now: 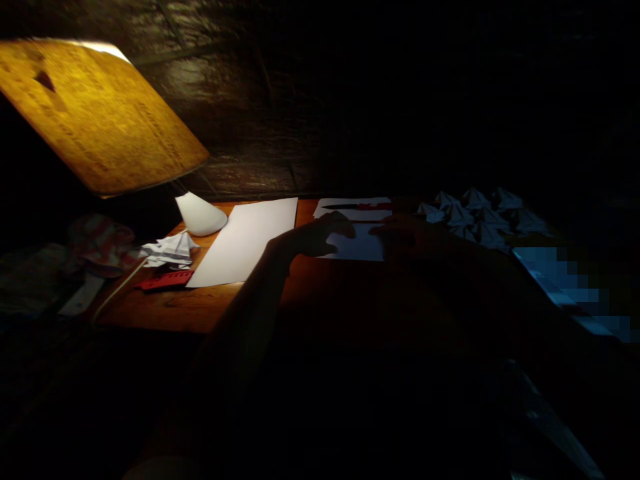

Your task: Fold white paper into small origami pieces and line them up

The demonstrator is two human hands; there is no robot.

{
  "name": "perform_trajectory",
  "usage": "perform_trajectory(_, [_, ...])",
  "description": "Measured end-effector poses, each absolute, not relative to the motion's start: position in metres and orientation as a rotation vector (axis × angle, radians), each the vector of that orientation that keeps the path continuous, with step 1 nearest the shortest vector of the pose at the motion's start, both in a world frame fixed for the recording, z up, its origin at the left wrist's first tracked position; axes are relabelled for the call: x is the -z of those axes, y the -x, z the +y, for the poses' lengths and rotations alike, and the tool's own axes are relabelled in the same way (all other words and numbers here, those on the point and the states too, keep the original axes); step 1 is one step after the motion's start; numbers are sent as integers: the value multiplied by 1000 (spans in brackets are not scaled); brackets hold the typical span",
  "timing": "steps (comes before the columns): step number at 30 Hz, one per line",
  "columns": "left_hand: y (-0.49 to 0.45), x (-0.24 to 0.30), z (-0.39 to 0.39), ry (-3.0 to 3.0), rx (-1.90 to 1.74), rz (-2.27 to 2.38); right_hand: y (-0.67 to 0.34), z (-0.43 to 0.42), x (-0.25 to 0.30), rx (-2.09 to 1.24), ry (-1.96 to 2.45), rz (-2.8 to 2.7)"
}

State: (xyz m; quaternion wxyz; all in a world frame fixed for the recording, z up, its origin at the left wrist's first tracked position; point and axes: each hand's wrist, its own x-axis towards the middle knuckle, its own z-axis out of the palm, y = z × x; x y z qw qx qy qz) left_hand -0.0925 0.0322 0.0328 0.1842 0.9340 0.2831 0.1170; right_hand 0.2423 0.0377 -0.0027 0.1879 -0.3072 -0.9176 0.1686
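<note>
A small white sheet of paper [361, 247] lies flat on the wooden table between my two hands. My left hand [320, 235] rests at its left side, thumb and fingers apart, fingertips over the paper. On the right, my right hand [400, 230] is in deep shadow, its fingers stretched to the paper's upper right edge. Just behind the sheet, a knife [345, 207] with a dark blade and red handle lies on more white paper [327, 215].
A large white sheet [245, 240] lies left of my left arm. Beyond it are a lamp [200, 215] with a yellow shade, a folded paper piece [173, 250] and a red object [165, 280]. Several folded paper shapes [485, 217] stand at right, near a blurred bluish screen [560, 280].
</note>
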Motion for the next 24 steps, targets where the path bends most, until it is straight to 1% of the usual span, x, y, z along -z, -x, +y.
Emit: perform_trajectory(24, [99,-25,41,-2637,-315,748,-238,35,4,-481,897,-2527])
